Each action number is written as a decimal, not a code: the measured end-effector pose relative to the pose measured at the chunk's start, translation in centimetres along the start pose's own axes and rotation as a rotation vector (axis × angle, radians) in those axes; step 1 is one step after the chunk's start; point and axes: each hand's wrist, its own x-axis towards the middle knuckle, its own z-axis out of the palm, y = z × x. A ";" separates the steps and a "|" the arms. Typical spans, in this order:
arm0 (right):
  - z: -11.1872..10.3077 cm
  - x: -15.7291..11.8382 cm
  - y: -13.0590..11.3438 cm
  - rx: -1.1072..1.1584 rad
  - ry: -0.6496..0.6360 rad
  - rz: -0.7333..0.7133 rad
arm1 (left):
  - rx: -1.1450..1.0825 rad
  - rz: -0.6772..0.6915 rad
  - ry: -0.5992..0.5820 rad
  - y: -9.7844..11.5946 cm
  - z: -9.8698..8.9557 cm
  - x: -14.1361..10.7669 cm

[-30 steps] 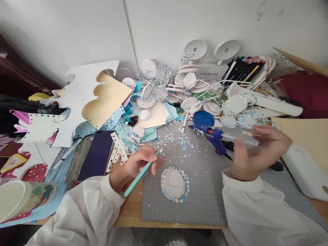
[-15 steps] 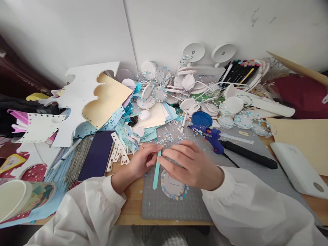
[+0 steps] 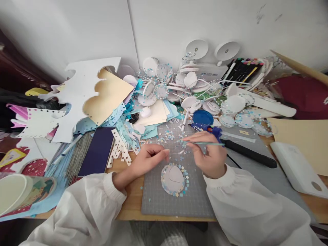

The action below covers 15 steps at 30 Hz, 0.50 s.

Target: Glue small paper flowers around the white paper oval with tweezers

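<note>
Between the thumb and fingers of my right hand (image 3: 207, 153) is a thin teal stick (image 3: 214, 143), lying nearly level with its tip pointing left over scattered confetti. My left hand (image 3: 151, 159) is closed, thumb against the fingers, over the mat's left part; what it pinches, if anything, is too small to tell. Below and between the hands, a round white disc (image 3: 173, 179) edged with small blue, white and cream stars lies flat on the grey cutting mat (image 3: 153, 205). Loose star confetti (image 3: 169, 136) is strewn above the disc.
Beyond my right hand are a blue glue gun (image 3: 205, 128), a blue lid (image 3: 203, 117) and a black-handled tool (image 3: 251, 153). A dark phone (image 3: 96, 152) and paper strips lie left. White discs (image 3: 191, 79) pile up behind; a paper cup (image 3: 25, 191) stands front left.
The teal stick has gone from upright between both hands to nearly level in my right hand, which has moved right. My left hand has come away from the stick.
</note>
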 end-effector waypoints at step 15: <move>0.0 -1.7 -0.6 0.504 -0.198 0.607 | 0.192 0.022 -0.220 -0.6 0.4 -0.2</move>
